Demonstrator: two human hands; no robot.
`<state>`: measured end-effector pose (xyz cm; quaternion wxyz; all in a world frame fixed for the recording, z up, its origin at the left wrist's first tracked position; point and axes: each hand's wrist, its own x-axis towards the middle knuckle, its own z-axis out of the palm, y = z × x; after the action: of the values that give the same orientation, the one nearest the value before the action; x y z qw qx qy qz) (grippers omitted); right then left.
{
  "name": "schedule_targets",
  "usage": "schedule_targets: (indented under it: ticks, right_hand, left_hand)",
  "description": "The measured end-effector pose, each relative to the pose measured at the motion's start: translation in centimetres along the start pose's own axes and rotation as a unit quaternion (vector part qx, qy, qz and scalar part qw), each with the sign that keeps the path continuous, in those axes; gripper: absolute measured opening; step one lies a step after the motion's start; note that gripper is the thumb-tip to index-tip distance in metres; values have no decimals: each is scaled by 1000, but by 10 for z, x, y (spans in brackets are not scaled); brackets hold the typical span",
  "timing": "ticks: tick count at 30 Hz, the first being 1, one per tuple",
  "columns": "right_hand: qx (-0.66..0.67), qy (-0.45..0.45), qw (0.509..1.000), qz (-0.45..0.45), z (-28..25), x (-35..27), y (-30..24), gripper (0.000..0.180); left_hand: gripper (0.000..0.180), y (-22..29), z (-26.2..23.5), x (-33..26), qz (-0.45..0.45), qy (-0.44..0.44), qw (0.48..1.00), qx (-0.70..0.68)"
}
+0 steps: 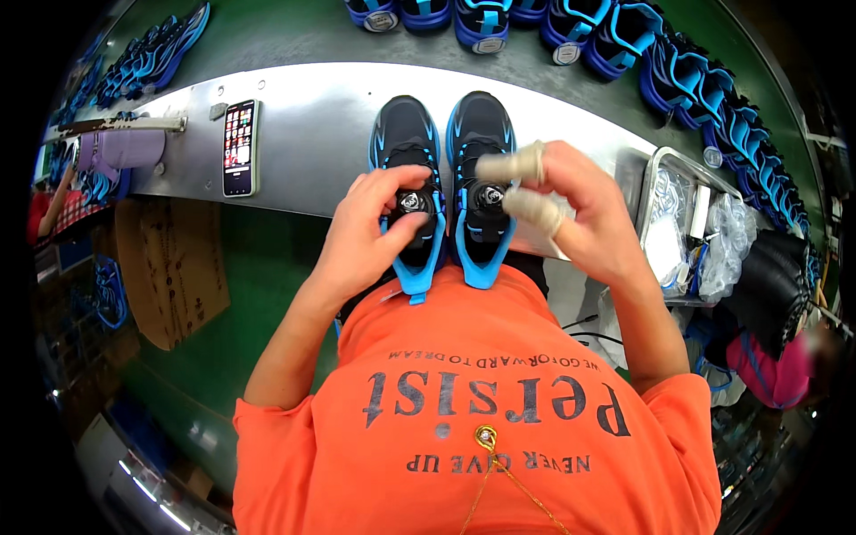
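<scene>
The left shoe's dial [411, 201] is pinched by the left hand [370, 234]; the right hand [571, 209] is held open, empty, above the right shoe [480, 192]; the dial could be overtightened if turned hard.

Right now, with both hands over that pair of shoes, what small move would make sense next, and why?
Probably bring the right hand down onto the round dial of the right shoe. The left hand already has its fingers on the dial of the left shoe, while the right hand's taped fingers hover just above the other dial, not clearly touching it.
</scene>
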<state>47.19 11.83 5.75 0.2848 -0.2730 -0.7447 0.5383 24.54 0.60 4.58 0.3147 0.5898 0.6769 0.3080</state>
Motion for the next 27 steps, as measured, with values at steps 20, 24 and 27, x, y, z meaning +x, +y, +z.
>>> schedule_targets:
  ticks: [20,24,27]
  right_hand:
    - [578,-282,728,-238,-33,-1,-92,36]
    - [601,-310,679,-286,-23,-2,-88,32]
    - [609,-297,676,-290,-37,-8,-91,29]
  left_hand:
    - [41,3,8,7,47,11,997,63]
    - [37,4,14,-2,-20,42,998,31]
    - [34,-13,6,6,-2,-69,989,-133]
